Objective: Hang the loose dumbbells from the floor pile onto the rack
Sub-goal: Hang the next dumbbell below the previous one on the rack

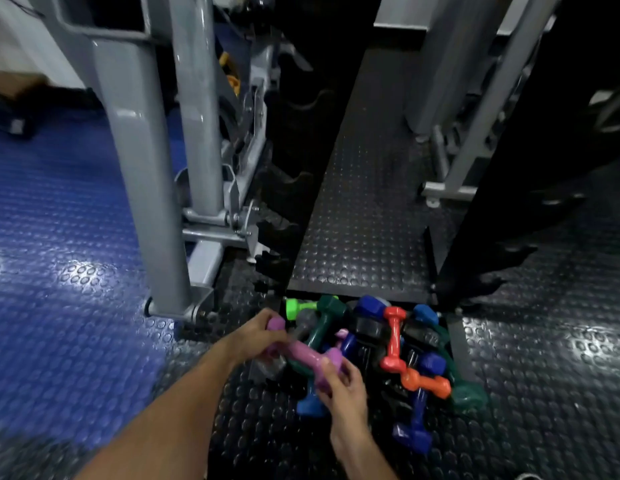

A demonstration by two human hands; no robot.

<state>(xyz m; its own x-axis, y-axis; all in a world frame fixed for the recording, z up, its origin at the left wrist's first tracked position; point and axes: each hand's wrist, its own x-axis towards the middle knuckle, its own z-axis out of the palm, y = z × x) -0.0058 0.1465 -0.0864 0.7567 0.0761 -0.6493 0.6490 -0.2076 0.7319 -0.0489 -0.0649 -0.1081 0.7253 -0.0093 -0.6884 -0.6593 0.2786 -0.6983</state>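
Studded black floor (544,358) carries dumbbell pile (388,348).

The left hand (258,336) covers one end of the purple dumbbell (303,355) and the right hand (343,386) covers much of the other, and motion blur there leaves the lie of the fingers unclear. Beyond the purple dumbbell, the pile (388,351) overlaps itself so that the black dumbbells (365,329) merge with the dark floor (544,375) and cannot be counted, while a blue dumbbell (310,403) just below it shows only one end. Far above the purple dumbbell, the grey frame (142,150) is cut off by the top edge and the dark tyre-like shape (301,98) is lost in shadow.
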